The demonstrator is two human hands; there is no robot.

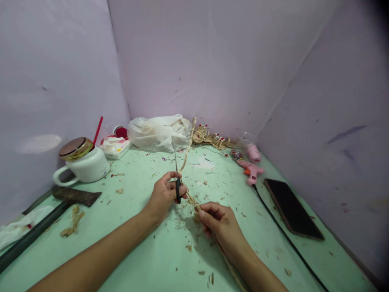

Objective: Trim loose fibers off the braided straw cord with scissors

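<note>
A tan braided straw cord (186,156) runs from the back of the table, through both hands, down to the bottom edge. My left hand (165,190) is closed around a pair of scissors with black handles (178,190), their thin blades pointing away from me. The cord also passes at this hand's fingertips. My right hand (220,223) pinches the cord a little lower and to the right, between thumb and fingers. Between the two hands the strands look loose and frayed. Parts of the fingers under the cord are hidden.
On the left are a hammer (69,197), a white mug (91,165) with a gold-rimmed lid and a white box (114,146). A plastic bag (159,132) and woven straw pieces (209,138) lie behind. A pink glue gun (251,170) and a phone (293,207) are right. Straw scraps litter the table.
</note>
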